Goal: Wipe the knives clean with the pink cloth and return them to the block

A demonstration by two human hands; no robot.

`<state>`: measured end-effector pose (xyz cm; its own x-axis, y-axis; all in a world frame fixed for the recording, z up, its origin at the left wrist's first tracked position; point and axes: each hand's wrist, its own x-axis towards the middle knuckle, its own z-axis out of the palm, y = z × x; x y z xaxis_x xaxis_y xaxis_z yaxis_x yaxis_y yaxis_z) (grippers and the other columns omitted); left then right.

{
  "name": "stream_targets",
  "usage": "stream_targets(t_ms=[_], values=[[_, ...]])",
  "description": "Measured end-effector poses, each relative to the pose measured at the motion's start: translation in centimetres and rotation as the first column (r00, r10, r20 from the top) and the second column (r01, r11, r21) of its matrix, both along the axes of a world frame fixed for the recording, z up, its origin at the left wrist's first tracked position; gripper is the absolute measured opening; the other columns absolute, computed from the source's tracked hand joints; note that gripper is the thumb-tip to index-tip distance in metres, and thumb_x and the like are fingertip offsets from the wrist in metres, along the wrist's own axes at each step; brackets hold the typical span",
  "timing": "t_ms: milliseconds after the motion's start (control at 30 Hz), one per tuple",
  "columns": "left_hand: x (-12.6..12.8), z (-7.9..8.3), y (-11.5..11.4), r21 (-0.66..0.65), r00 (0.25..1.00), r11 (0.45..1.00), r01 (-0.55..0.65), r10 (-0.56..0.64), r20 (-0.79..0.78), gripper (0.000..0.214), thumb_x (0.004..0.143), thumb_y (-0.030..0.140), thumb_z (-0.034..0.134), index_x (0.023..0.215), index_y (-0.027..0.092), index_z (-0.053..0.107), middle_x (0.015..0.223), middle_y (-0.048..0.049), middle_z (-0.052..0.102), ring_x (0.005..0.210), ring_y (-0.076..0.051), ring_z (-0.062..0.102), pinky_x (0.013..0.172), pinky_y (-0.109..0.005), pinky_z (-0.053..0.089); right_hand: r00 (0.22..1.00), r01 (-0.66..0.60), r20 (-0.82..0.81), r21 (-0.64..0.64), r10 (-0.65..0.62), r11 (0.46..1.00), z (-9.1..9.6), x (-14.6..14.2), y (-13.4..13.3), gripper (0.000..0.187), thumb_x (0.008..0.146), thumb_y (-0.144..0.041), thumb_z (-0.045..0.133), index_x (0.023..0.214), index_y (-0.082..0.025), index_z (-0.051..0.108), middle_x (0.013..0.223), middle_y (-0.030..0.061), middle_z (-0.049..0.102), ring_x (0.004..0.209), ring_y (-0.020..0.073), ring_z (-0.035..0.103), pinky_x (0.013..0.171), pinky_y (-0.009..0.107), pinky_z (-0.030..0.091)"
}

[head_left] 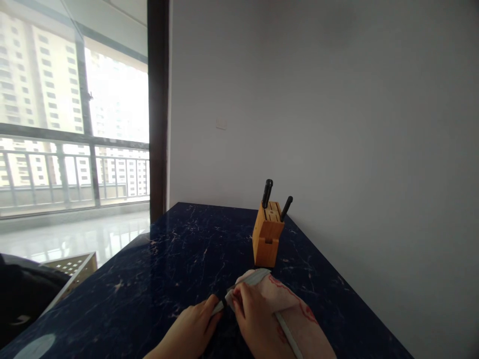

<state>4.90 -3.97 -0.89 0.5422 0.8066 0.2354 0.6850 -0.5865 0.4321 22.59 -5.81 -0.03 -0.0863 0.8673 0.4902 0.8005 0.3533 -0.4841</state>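
Note:
My left hand point(196, 321) is closed around the handle of a knife, low in the middle of the head view. Its pale blade point(258, 276) points away to the right, toward the knife block. A whitish-pink cloth point(305, 319) with red patterns and a pale border drapes under and beside my right hand point(256, 316). The fingers of that hand pinch a fold of the cloth against the blade near the handle. Part of the blade is hidden by the fingers and cloth.
Just beyond the cloth, a wooden knife block point(266, 247) holds black-handled knives point(267, 193). Everything rests on a dark blue marbled table point(179, 249) along a grey wall point(355, 149). At the lower left are a chair point(75, 276) with a perforated back and dark fabric point(30, 294).

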Motion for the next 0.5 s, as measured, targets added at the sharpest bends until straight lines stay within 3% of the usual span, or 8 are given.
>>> stream_targets(t_ms=[233, 500], values=[[-0.11, 0.41, -0.08, -0.027, 0.999, 0.999, 0.034, -0.034, 0.003, 0.016, 0.091, 0.029, 0.035, 0.091, 0.024, 0.049, 0.086, -0.0001, 0.066, 0.078, -0.017, 0.064, 0.064, -0.021, 0.042, 0.989, 0.049, -0.138, 0.037, -0.044, 0.998, -0.29, 0.61, 0.26, 0.016, 0.08, -0.012, 0.042, 0.088, -0.021, 0.051, 0.083, 0.0029, 0.063, 0.077, 0.0173, 0.061, 0.069, 0.027, 0.046], [0.1, 0.8, -0.33, -0.046, 0.999, 0.998, 0.039, -0.04, -0.02, 0.019, 0.091, 0.029, 0.034, 0.094, 0.023, 0.052, 0.09, -0.0024, 0.066, 0.082, -0.018, 0.064, 0.068, -0.022, 0.044, 0.991, 0.025, -0.128, 0.024, -0.022, 0.999, -0.43, 0.32, 0.47, 0.015, 0.079, -0.012, 0.043, 0.087, -0.021, 0.053, 0.084, 0.003, 0.063, 0.079, 0.0176, 0.061, 0.071, 0.027, 0.045]])
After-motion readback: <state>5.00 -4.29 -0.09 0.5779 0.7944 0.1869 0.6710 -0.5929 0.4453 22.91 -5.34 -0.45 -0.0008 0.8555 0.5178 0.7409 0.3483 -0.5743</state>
